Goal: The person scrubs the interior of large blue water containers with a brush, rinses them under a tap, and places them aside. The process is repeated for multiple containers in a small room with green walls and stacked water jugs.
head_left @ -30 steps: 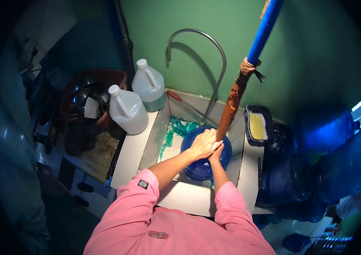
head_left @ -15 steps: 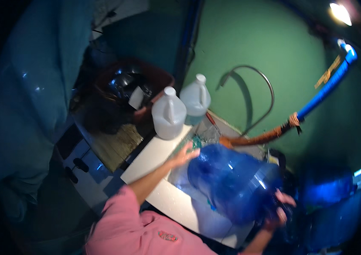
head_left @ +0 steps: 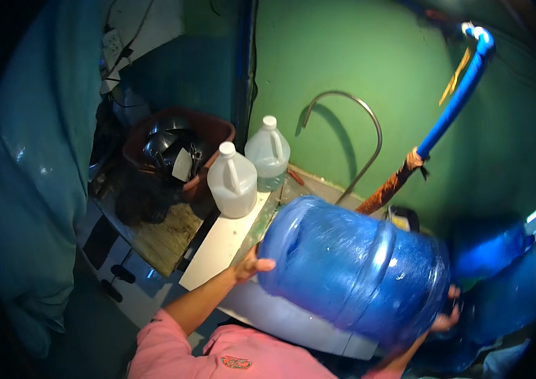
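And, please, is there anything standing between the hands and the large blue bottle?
Nothing visible. The left hand is directly against one end of the large blue bottle. The right hand is at the other end, with no object seen between, though its contact is partly hidden.

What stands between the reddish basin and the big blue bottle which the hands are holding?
Two white-capped translucent jugs stand between the basin and the bottle, as the head view shows.
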### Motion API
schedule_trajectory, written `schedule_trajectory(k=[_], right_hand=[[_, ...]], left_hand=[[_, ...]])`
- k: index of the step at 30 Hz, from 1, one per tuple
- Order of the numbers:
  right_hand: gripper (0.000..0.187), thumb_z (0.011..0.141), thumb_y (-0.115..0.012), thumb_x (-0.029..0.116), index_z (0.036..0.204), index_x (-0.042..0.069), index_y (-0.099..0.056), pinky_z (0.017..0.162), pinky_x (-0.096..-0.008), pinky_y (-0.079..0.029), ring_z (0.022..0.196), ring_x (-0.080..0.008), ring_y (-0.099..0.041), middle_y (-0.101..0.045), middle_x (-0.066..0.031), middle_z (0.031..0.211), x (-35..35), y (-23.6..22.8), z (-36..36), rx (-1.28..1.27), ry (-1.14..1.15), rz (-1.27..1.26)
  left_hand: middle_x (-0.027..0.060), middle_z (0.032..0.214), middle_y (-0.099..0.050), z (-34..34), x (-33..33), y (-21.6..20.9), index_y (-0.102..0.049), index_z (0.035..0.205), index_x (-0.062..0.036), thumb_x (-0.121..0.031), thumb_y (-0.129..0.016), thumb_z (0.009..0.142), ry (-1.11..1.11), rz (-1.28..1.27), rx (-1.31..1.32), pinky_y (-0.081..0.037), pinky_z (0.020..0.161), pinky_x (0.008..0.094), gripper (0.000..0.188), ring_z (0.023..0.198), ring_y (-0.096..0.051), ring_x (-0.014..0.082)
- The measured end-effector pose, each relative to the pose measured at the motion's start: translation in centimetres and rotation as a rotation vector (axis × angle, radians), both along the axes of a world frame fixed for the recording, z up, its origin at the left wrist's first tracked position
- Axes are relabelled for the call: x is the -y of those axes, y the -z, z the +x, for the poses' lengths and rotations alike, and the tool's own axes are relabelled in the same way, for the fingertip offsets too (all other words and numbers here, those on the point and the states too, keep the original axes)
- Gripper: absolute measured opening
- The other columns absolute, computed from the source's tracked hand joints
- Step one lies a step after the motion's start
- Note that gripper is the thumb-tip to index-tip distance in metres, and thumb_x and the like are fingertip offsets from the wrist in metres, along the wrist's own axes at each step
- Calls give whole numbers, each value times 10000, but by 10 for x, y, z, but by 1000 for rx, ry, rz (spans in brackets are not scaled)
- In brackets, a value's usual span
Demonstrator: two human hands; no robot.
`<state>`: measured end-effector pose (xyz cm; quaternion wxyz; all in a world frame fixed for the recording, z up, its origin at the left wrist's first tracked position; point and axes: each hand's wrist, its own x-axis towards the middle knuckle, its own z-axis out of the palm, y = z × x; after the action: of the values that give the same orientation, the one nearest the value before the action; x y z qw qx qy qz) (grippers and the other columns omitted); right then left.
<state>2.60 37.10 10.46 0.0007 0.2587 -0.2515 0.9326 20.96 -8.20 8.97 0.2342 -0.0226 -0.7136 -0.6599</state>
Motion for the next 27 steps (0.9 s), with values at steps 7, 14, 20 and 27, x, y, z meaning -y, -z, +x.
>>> schedule_trajectory(k=[7,14,20,27], right_hand=[[669,882,-540,537,1235,-30,-592,935,-467,-518,1071,-322,-612,-635,-182,1200,112,90,-7,662,-223,55],[745,881,-497,617,1275,-9,-586,890,-455,-530,1054,-315,-627,-648,-207,1175,242,207,37,909,-678,311],[811,881,-460,686,1309,8,-580,851,-446,-540,1039,-309,-640,-659,-228,1153,310,311,69,998,-1021,554],[888,880,-417,766,1349,28,-573,806,-434,-552,1022,-301,-654,-673,-252,1127,336,370,67,800,-1423,869]], left_hand=[[113,1364,-531,42,4,-53,-392,1460,33,-245,-903,606,7,194,178,-394,1088,362,1033,1256,-511,223],[237,1396,-531,107,6,-114,-425,1442,81,-370,-981,406,-166,-754,232,-367,1122,438,1259,1312,-519,355],[195,1400,-509,128,-19,-134,-294,1508,93,-338,-949,521,-294,-664,500,-392,1093,392,1260,1278,-524,288],[191,1457,-443,146,-25,-127,-275,1521,85,-454,-905,578,-410,-647,592,-357,1112,392,1255,1328,-465,279]])
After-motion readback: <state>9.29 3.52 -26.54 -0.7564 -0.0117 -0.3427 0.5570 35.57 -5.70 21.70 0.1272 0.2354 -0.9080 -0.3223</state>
